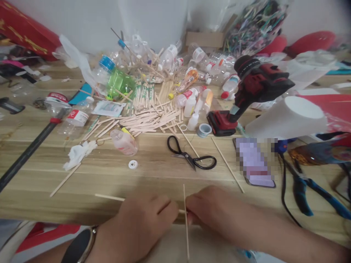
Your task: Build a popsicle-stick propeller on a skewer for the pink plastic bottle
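Looks like small craft workshop or hobby work corner; can't tell whether in home or separate premises. Judged so by wooden table (153,177) used as workbench. Equipped with red-and-black power drill (255,87) standing on its battery, black-handled scissors (188,157) and blue-handled pliers (301,195). Stocked with raw material: spread of flat wooden sticks (153,118), crowd of plastic bottles (120,81) behind, many tipped over. Backed by pale wall (156,22), with cardboard box (204,39) and bag of coloured strips (253,31) near it.

Scissors (187,155) lie on the table (153,182) between bottle (124,143) and phone (255,160).
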A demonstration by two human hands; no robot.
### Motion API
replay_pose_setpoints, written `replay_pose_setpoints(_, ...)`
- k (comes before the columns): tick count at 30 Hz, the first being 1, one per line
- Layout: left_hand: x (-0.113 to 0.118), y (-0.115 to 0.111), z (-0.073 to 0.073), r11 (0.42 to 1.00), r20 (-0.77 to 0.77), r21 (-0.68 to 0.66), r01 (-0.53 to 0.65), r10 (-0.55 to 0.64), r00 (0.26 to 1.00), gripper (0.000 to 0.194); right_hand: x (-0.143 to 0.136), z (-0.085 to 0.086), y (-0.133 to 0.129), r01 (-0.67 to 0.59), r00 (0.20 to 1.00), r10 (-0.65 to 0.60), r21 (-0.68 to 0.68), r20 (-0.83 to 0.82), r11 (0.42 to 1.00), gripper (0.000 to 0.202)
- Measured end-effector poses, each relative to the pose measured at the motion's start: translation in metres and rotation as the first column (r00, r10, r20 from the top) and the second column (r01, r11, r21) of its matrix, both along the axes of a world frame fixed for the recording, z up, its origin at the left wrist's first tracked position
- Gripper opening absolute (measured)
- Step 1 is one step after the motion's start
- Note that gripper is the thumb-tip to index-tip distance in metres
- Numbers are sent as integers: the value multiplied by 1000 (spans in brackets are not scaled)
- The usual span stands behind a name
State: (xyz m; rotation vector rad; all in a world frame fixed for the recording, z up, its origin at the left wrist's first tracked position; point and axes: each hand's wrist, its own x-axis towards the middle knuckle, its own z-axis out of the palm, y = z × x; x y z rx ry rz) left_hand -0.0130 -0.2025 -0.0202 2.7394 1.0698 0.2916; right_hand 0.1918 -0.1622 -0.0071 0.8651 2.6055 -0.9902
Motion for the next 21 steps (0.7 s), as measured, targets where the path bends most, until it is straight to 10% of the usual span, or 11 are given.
replay_pose_setpoints(9, 22, 3, 2, 988, -75, -151, -13, 2, 997, 23, 19, -3, 0, 141, 962, -198, -281, -185, 949, 21)
replay_pose_setpoints(15, 29, 18, -1, 950, -144, -297, -94, 53, 988, 26, 26, -12, 13, 191, 952, -192, -27, -238, 981, 19)
replay_pose_setpoints(21, 28, 24, -14, 857, 74, -465, -221, 287, 955, 25, 23, -34, 13, 443, 788, -264, 215, -556, 870, 16)
